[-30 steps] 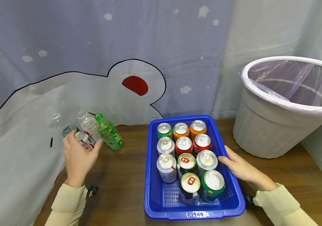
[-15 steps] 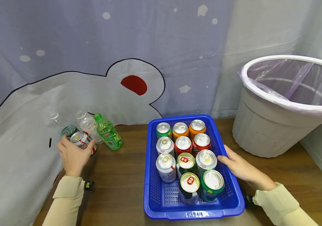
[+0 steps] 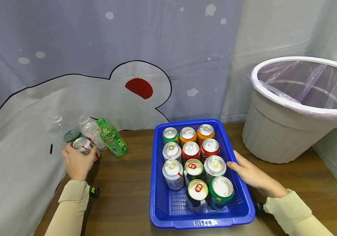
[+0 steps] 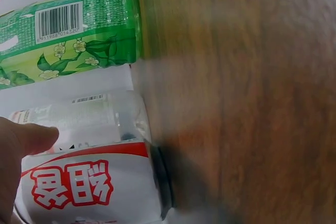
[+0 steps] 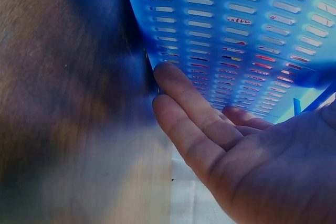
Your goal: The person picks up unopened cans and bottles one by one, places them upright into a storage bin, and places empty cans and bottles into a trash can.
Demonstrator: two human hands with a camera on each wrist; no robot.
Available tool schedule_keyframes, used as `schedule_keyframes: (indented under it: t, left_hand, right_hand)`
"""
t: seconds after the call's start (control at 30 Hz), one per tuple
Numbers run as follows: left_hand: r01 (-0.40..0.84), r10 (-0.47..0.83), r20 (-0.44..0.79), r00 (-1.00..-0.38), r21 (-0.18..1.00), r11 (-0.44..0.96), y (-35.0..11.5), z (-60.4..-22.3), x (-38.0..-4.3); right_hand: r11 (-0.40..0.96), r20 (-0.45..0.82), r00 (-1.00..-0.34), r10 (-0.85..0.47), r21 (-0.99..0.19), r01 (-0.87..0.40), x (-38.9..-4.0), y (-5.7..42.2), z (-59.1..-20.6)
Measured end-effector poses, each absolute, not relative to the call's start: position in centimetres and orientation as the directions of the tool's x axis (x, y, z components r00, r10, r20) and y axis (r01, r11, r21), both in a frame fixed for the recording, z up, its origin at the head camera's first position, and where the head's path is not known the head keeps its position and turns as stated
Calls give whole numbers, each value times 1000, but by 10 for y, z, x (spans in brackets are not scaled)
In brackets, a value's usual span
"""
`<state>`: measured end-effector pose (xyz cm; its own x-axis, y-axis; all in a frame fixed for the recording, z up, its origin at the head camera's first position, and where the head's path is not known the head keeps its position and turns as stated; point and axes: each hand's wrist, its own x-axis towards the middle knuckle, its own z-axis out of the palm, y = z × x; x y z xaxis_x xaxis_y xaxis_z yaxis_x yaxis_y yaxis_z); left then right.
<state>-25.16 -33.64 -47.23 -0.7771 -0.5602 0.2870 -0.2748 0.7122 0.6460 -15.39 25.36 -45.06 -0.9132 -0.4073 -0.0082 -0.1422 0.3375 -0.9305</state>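
Observation:
In the head view my left hand [image 3: 78, 162] grips a white-and-red soda can [image 3: 82, 146] at the left of the table. Its thumb lies along the can's side in the left wrist view. Beside the can stand a green drink bottle [image 3: 113, 139], a clear bottle [image 3: 93, 131] and another clear bottle with a dark label [image 3: 72, 135]. My right hand [image 3: 252, 173] holds the right side of a blue plastic basket [image 3: 153, 183], thumb over the rim and fingers along the slotted outer wall. Several soda cans [image 3: 191, 149] stand upright in the basket.
A white bin [image 3: 277, 131] with a translucent purple liner stands behind the basket to the right. A printed curtain [image 3: 97, 39] hangs behind the brown wooden table [image 3: 121, 190] and runs down its left side.
My left hand has come down and closed around the white-and-red can beside the bottles. The right hand keeps its hold on the basket. The view has shifted slightly.

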Motion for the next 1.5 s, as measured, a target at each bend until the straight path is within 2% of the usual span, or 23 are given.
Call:
schedule_keyframes:
  t: [0.3,0.87,1.2,1.5]
  left_hand:
    - [-245,-562,340,-754,648,721,-338,-477,-253]
    - [-242,-561,344,-753,648,722,-336,-474,-252]
    - [-206,-533,332,-778,667,716,-338,-474,-243]
    - [-160,-504,339,-795,683,712,-334,-471,-222]
  right_hand:
    - [341,-14,-913,-409,-930,-139,-155,252,-450]
    - [349,-19,-911,-413,-927,-138,-155,254,-451]
    - [358,-21,-917,-399,-924,-134,-155,254,-452]
    - [360,-23,-917,-399,-923,-134,-154,255,-451]
